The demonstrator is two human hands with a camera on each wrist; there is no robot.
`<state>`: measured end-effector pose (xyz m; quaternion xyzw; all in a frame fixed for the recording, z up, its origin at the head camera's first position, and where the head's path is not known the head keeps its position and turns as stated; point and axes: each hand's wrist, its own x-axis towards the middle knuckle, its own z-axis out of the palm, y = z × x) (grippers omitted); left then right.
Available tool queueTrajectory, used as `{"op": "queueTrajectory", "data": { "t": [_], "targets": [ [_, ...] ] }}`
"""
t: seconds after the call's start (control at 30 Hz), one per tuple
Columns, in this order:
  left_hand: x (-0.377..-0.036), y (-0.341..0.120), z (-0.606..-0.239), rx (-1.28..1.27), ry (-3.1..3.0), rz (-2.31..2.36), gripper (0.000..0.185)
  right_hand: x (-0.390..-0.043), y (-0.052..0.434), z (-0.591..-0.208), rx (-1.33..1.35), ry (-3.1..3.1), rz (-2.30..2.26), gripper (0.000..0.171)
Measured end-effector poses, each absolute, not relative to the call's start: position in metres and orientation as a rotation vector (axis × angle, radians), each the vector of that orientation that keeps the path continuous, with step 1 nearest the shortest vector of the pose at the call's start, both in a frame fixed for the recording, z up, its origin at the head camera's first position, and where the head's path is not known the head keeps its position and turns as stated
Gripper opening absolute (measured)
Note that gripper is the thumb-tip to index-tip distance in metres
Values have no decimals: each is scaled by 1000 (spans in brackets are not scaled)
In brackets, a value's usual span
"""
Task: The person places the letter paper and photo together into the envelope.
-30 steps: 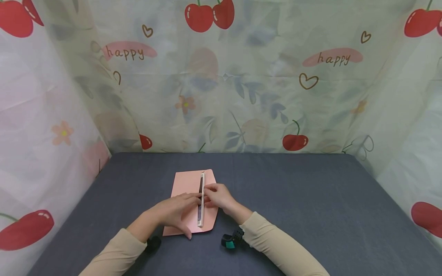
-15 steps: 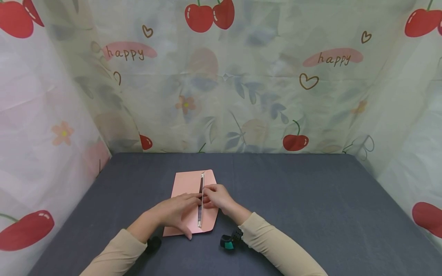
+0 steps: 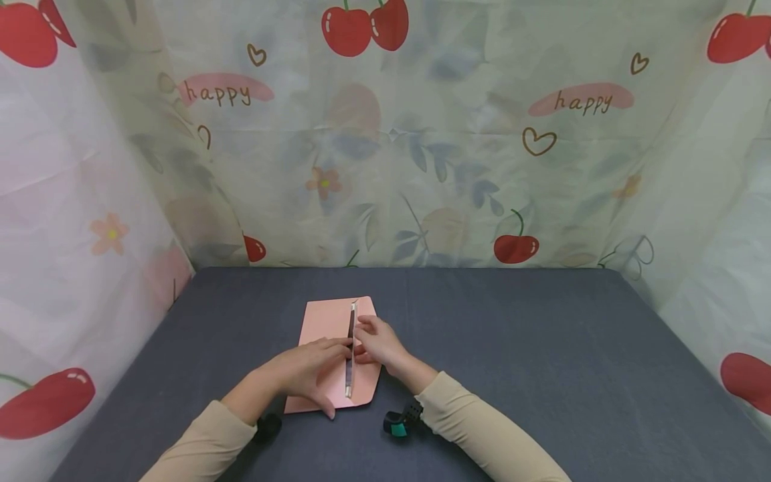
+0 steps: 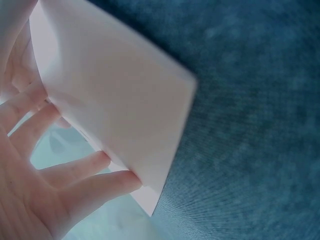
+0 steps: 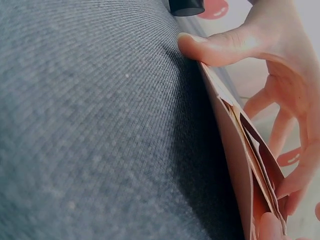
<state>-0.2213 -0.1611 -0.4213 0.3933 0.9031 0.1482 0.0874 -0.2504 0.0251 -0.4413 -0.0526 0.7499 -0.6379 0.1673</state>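
Note:
On the dark cloth a pink envelope (image 3: pixel 322 318) lies with its mouth and flap (image 3: pixel 367 385) toward the right. Inside the mouth sits a flat insert, perhaps a card or photos, its pale and dark edge (image 3: pixel 349 381) showing as a thin strip. My left hand (image 3: pixel 304 368) spreads over the envelope, fingertips at the mouth, thumb near its front edge. My right hand (image 3: pixel 382 345) is at the opening from the right, fingertips by the insert's edge, index finger raised. Stacked layers (image 5: pixel 260 160) show within the gaping envelope (image 5: pixel 232 145) in the right wrist view.
A dark cloth (image 3: pixel 530 375) covers the table, which ends at a printed curtain (image 3: pixel 421 167). Black wrist devices sit at both cuffs, the right device (image 3: pixel 397 425) having a teal patch. Curtains also hang along both sides.
The insert's pale edge shows narrower than a second ago, farther inside the envelope. My right index finger has lifted away from the opening; my left hand stays put.

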Motion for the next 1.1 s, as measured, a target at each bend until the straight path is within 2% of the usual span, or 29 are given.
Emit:
{"op": "queueTrajectory", "data": {
  "t": [1.1],
  "targets": [
    [-221,-161,-420,1155,2680,423,92,-255,23,-442,-134,2090,-1798,45]
  ]
}}
